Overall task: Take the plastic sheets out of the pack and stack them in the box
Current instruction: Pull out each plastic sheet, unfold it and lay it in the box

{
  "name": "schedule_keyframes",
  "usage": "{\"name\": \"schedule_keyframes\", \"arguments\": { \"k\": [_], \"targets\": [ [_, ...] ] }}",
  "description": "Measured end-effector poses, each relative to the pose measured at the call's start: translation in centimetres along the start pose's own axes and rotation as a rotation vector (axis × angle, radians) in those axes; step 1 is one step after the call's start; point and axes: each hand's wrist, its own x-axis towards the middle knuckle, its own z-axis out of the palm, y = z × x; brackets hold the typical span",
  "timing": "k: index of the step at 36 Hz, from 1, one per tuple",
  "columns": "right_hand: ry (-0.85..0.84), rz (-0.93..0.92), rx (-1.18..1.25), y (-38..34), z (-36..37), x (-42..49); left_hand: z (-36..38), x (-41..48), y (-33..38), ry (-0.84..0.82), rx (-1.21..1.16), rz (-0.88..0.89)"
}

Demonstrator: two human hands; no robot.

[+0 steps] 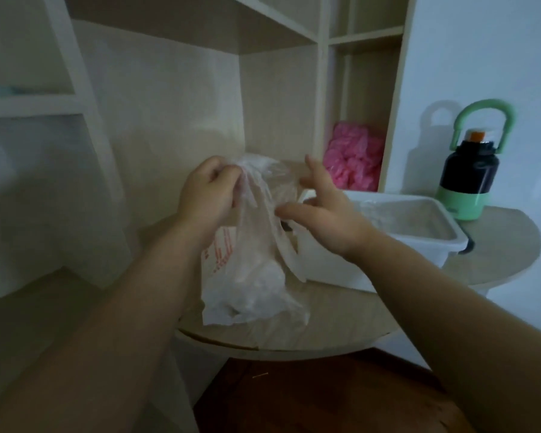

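The round tabletop [341, 323] lies just ahead of me, and the pack [250, 276] of plastic sheets, a cloudy white bag with red print, rests its bottom on it near the front edge. My left hand [206, 195] grips the bunched top of the pack and holds it upright. My right hand [322, 210] is beside that top with fingers spread and nothing in them; I cannot tell whether it touches the plastic. The white box [356, 264] sits just right of the pack. Farther right stands a dark bottle [467, 173] with a green handle. Behind, a pink bundle [353, 157] fills a shelf [322, 89] compartment.
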Motion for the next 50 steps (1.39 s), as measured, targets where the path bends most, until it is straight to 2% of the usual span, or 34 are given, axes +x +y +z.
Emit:
{"name": "schedule_keyframes", "arguments": {
  "k": [3,6,7,9,12,14,16,19,23,26,29,33,35,37,38,40,42,45,48,50],
  "targets": [
    [0.102,-0.065,-0.184,-1.3,-2.0,0.8,1.1,0.0,2.0,-0.208,0.086,0.081],
    [0.117,-0.149,-0.370,-1.8,-3.6,1.7,2.3,0.5,3.3,-0.439,0.187,0.155],
    [0.153,-0.186,-0.420,-2.0,-4.2,2.0,2.8,0.8,3.7,-0.479,0.230,0.183],
    [0.253,-0.173,-0.398,-1.6,-5.4,2.9,3.7,1.8,4.1,-0.443,0.252,0.192],
    [0.369,0.022,-0.103,-1.2,-7.2,3.4,5.1,3.3,3.9,-0.190,0.023,0.046],
    [0.408,0.159,0.161,-0.9,-8.1,3.6,5.7,3.4,3.6,-0.128,-0.186,-0.101],
    [0.429,0.244,0.329,-0.2,-9.1,3.9,6.8,2.9,3.1,-0.259,-0.322,-0.244],
    [0.420,0.314,0.450,0.6,-9.9,4.2,8.3,1.8,1.7,-0.480,-0.225,-0.259],
    [0.369,0.367,0.557,1.2,-10.8,4.1,9.9,1.9,0.5,-0.448,-0.198,-0.258],
    [0.251,0.310,0.707,1.7,-11.4,3.9,10.6,2.2,1.0,-0.511,-0.247,-0.440],
    [0.160,0.258,0.902,1.8,-11.6,3.7,11.1,2.8,0.8,-0.649,-0.269,-0.583],
    [0.104,0.227,1.008,1.5,-11.3,3.6,11.5,2.5,1.2,-0.748,-0.309,-0.524],
    [0.105,0.241,0.983,1.4,-11.1,3.6,11.9,2.2,1.3,-0.720,-0.353,-0.421],
    [0.145,0.274,0.851,1.7,-11.2,3.7,12.1,2.4,1.3,-0.573,-0.367,-0.332],
    [0.180,0.291,0.677,1.9,-11.2,3.7,12.0,2.5,1.3,-0.519,-0.380,-0.299],
    [0.291,0.295,0.158,2.6,-11.3,3.8,11.7,3.0,1.5,-0.491,-0.331,-0.219],
    [0.347,0.241,-0.193,3.1,-11.6,3.9,11.3,3.7,1.7,-0.517,-0.147,-0.124],
    [0.262,0.058,-0.324,2.8,-11.6,4.2,11.0,4.6,2.6,-0.661,0.100,-0.036],
    [0.171,0.064,-0.457,1.8,-11.3,4.6,11.0,5.1,4.3,-0.819,0.310,0.054],
    [0.194,0.017,-0.424,1.4,-11.5,4.8,11.2,5.7,4.9,-0.811,0.463,0.123]
  ]
}}
